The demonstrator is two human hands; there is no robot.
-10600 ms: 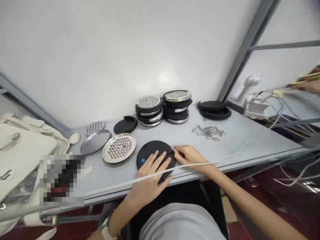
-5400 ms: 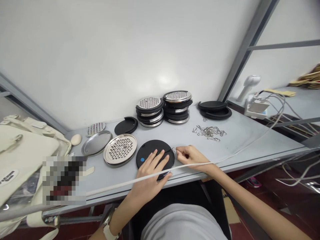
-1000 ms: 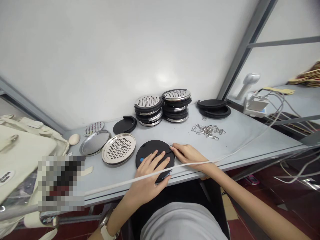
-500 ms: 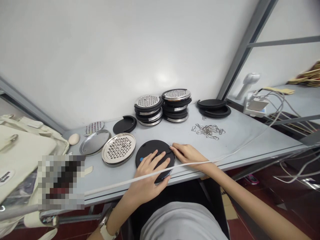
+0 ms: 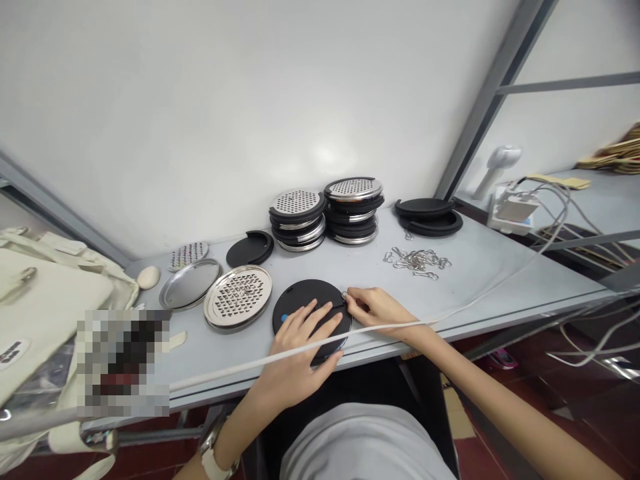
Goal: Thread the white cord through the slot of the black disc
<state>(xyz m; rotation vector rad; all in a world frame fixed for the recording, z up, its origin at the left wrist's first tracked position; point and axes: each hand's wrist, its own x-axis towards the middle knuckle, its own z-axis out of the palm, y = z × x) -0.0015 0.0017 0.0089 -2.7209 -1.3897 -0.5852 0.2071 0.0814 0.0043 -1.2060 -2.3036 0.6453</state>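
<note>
A round black disc (image 5: 295, 300) with a blue dot lies flat near the table's front edge. Across it rests my left hand (image 5: 300, 350), fingers spread on its surface and thumb at the near rim. My right hand (image 5: 373, 308) is at the disc's right rim, thumb and index finger pinched on a small metal hook (image 5: 345, 295). Several similar metal hooks (image 5: 417, 260) lie in a loose pile to the right. Left of the disc are a metal grater plate (image 5: 239, 295) and plain metal discs (image 5: 190, 285).
Two stacks of graters, the left one (image 5: 297, 220) and the right one (image 5: 353, 210), stand by the wall. Black round holders (image 5: 429, 217) are at the back right. A white cable (image 5: 465, 307) crosses above my hands. A cream bag (image 5: 55, 287) is at the left.
My right fingers and the small hook have shifted very slightly at the disc's rim. My left hand stays spread on the disc.
</note>
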